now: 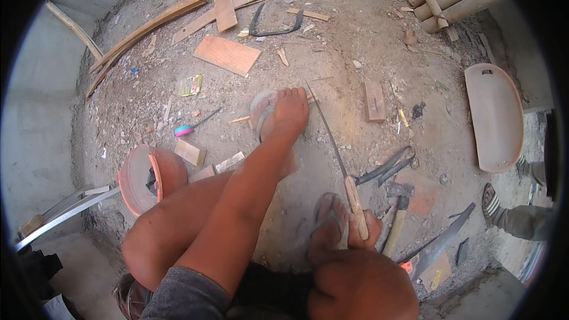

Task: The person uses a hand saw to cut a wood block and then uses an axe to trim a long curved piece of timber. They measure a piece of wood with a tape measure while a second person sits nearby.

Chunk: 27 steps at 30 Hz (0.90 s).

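My left hand [290, 111] reaches down beside my sandalled left foot [262, 106], its fingers curled over a thin wooden stick [239, 120]. The stick lies slanted across the sandal, and its other end shows just past my knuckles. In my right hand [366, 231], down by my right foot [328, 222], is a machete [333, 142]. Its wooden handle [354, 198] sits in my closed fingers. The long, dark, narrow blade points away from me, its tip close to the stick's right end. Part of the stick is hidden under my left hand.
Right of my knee lie a hammer-like tool [396, 225], a handsaw [441, 243] and black straps [388, 169]. An orange bucket [169, 172] stands left. Planks [227, 55] and bamboo poles [468, 3] lie farther off. Another person's foot [492, 203] is at the right.
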Tool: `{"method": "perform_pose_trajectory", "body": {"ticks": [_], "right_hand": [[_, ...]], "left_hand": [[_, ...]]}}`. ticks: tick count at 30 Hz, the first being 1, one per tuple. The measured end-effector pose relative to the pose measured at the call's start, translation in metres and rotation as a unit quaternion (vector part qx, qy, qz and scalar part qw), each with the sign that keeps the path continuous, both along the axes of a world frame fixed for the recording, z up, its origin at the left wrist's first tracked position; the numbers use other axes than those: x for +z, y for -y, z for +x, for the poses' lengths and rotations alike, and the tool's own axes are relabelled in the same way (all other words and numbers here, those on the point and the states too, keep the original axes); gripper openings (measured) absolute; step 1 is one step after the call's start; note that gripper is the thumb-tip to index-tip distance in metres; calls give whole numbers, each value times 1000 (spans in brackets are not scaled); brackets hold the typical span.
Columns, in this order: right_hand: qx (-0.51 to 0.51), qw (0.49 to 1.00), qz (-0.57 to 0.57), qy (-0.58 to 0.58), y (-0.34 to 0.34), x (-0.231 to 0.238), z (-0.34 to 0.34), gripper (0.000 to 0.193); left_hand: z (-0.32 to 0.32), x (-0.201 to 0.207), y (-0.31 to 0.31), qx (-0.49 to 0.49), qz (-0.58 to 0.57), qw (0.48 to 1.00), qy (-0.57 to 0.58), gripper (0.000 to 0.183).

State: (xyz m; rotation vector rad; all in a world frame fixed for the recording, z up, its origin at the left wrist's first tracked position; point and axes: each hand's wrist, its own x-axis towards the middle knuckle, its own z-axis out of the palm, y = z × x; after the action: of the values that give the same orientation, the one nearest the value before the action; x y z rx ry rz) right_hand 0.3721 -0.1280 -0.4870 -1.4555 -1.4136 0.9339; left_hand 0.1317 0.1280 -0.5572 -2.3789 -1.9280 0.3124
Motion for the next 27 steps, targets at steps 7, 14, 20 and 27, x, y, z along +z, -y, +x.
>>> {"method": "perform_pose_trajectory", "body": {"ticks": [7, 14, 20, 27], "right_hand": [[-8, 991, 117, 71, -66, -6, -36, 23], [15, 1000, 26, -2, -32, 4, -11, 23], [-7, 995, 90, 47, -70, -10, -36, 24], [-9, 999, 45, -24, -68, -11, -35, 26]], "left_hand": [[3, 0, -2, -8, 2, 1000, -11, 24], [-2, -3, -2, 13, -9, 1000, 10, 25], [4, -1, -3, 6, -24, 1000, 9, 24], [-5, 3, -9, 31, -48, 996, 63, 33]]}}
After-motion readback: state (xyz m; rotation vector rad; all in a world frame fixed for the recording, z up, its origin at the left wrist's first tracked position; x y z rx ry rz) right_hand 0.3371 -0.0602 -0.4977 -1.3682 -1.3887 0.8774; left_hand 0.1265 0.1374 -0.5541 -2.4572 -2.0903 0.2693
